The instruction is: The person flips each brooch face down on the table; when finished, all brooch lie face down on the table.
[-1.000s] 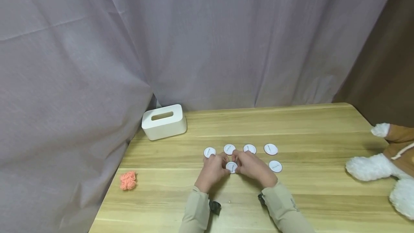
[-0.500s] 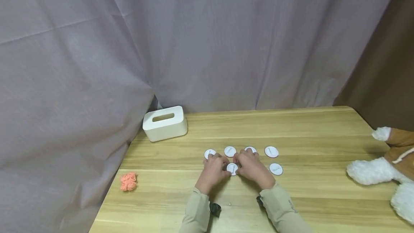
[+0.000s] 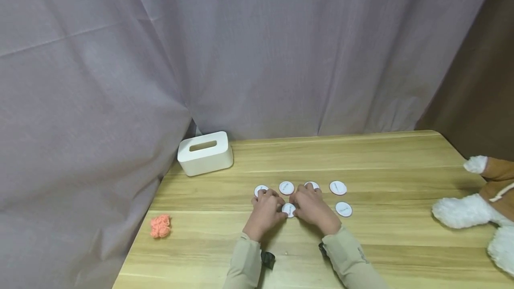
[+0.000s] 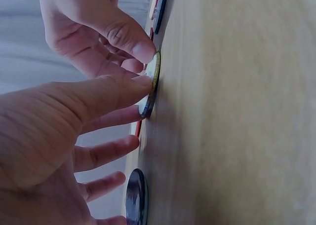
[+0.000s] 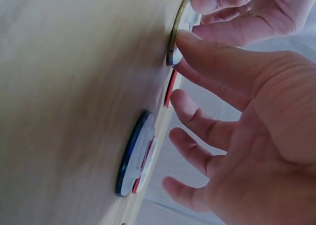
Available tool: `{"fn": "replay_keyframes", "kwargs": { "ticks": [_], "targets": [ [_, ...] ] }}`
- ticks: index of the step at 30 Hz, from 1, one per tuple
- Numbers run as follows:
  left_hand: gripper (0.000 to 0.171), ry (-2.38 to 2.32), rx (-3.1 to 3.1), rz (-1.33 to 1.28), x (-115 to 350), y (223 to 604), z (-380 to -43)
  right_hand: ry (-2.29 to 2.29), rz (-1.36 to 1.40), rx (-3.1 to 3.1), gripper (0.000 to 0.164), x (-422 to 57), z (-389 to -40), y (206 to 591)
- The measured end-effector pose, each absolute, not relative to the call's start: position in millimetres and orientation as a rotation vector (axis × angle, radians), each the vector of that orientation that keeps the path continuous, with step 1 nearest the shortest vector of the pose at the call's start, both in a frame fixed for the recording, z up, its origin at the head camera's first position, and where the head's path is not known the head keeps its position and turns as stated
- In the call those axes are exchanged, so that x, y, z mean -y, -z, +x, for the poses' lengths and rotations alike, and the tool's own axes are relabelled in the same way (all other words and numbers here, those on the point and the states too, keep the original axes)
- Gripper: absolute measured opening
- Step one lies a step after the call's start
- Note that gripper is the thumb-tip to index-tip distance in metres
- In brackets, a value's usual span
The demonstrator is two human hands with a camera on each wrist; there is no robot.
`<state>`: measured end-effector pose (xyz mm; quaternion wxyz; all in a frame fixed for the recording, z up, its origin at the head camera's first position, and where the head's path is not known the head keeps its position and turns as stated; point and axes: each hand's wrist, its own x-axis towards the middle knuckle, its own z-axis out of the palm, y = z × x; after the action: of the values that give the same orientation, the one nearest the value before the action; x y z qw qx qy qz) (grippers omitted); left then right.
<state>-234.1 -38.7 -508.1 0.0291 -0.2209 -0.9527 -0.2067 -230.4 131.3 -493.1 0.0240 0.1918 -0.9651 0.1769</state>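
Note:
Several round badges with white backs, each with a thin pin across it, lie on the wooden table. In the head view one badge (image 3: 288,210) lies between both hands in the nearer row; the left wrist view shows its yellow and dark rim. My left hand (image 3: 263,215) pinches its left edge between thumb and index finger, the other fingers spread. From the other side my right hand (image 3: 314,208) holds the right edge with thumb and index finger. Fingers partly cover the badge (image 3: 260,188) at back left and the badge (image 3: 312,185) right of centre.
Other badges lie at the back middle (image 3: 287,187), back right (image 3: 338,187) and front right (image 3: 343,209). A white tissue box (image 3: 205,154) stands at back left, an orange crocheted piece (image 3: 160,226) near the left edge. A plush toy (image 3: 462,211) sits at right.
The hands stay around the same badge, with only slight finger movement. The whole head view has shifted slightly; the other things lie as before.

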Motion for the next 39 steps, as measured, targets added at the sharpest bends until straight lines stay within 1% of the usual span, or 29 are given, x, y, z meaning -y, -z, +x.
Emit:
{"fn": "replay_keyframes", "kwargs": {
  "ticks": [9, 14, 17, 22, 29, 34, 39],
  "targets": [
    [0.026, 0.683, 2.927, -0.628, 47, 508, -234, -0.544, 0.598, 2.991, 0.014, -130, -234, 495],
    [0.037, 0.76, 2.923, -0.59, 56, 506, -237, -0.635, 0.604, 2.943, 0.013, -127, -236, 491],
    [0.045, 0.791, 2.921, -0.555, 64, 505, -237, -0.681, 0.634, 2.917, 0.017, -121, -237, 490],
    [0.051, 0.862, 2.906, -0.525, 80, 507, -235, -0.71, 0.686, 2.896, 0.021, -107, -240, 491],
    [0.053, 0.916, 2.902, -0.492, 96, 511, -228, -0.711, 0.763, 2.875, 0.029, -89, -243, 494],
    [0.052, 0.924, 2.921, -0.499, 102, 513, -226, -0.731, 0.778, 2.897, 0.029, -81, -243, 493],
    [0.047, 0.888, 2.928, -0.516, 105, 515, -226, -0.714, 0.81, 2.899, 0.029, -75, -243, 495]
  ]
}}
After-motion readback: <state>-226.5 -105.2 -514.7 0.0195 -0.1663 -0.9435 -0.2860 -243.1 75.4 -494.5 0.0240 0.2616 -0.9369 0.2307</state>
